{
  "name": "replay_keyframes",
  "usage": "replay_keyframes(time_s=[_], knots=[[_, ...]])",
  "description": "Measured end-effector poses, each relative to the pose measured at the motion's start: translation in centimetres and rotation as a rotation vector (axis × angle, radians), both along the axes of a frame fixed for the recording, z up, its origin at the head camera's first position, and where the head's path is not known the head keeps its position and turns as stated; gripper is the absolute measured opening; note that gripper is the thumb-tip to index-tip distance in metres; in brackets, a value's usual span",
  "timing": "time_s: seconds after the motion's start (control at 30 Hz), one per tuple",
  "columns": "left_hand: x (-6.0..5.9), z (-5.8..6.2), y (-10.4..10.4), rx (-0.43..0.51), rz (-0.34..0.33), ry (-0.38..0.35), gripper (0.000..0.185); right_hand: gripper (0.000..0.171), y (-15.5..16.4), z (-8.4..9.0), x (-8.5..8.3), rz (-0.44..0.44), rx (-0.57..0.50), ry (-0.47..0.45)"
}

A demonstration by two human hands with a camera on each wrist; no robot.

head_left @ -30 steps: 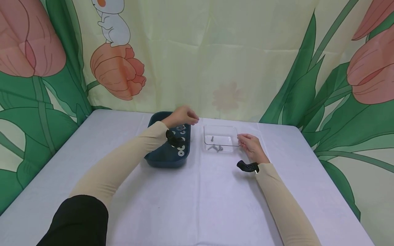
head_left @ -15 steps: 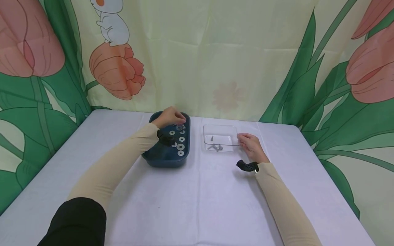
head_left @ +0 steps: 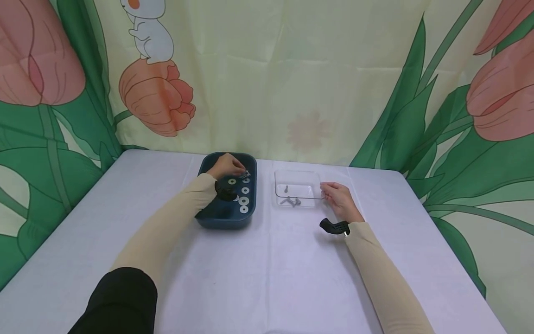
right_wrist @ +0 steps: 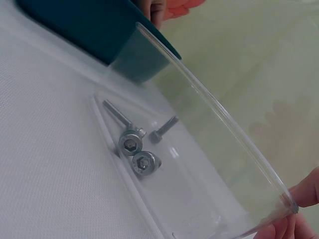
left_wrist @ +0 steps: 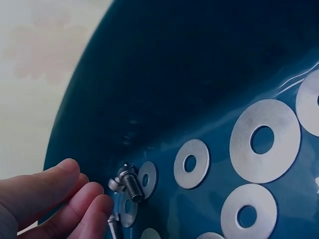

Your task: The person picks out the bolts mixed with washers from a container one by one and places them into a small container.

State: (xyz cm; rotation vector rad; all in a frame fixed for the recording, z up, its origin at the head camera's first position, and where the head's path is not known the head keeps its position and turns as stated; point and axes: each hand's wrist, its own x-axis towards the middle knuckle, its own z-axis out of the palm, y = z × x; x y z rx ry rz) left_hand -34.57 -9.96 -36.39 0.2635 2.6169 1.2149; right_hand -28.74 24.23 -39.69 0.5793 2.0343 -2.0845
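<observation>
My left hand point(head_left: 227, 165) is inside the dark blue tray point(head_left: 221, 222), near its far end. In the left wrist view its thumb and fingers point(left_wrist: 94, 196) lie loosely bent, with nothing visible between them. Just beyond the fingertips are a few metal screws point(left_wrist: 130, 185), lying against flat washers point(left_wrist: 192, 163). My right hand point(head_left: 340, 200) pinches the near right corner of a clear plastic box point(head_left: 298, 178), thumb on one side and fingers on the other. Several socket-head screws point(right_wrist: 130, 143) lie in that box.
Several larger washers point(head_left: 244, 201) are spread over the tray floor. Tray and box stand side by side on a white-covered table point(head_left: 233, 278), a short gap between them. Behind the table hangs a curtain point(head_left: 267, 93) printed with flowers.
My left hand has moved left from beyond the tray's right rim, then down into the tray beside the screws. The right hand keeps its hold on the box corner.
</observation>
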Motion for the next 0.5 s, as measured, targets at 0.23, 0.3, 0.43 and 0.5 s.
replay_keyframes(time_s=[0.23, 0.3, 0.43, 0.5], knots=[[-0.9, -1.3, 0.4, -0.024, 0.033, 0.018, 0.023, 0.024, 0.2, -0.1, -0.1, 0.009, -0.013, 0.013], [-1.1, -1.6, 0.4, -0.032, 0.043, 0.008, 0.023, 0.023, 0.3, -0.2, -0.1, 0.014, -0.016, 0.016], [-1.3, -2.0, 0.6, -0.041, 0.046, -0.013, 0.023, 0.023, 0.3, -0.2, -0.1, 0.017, -0.024, 0.020], [-1.4, -2.2, 0.7, -0.042, 0.049, -0.027, 0.023, 0.023, 0.3, -0.2, -0.1, 0.015, -0.026, 0.021]])
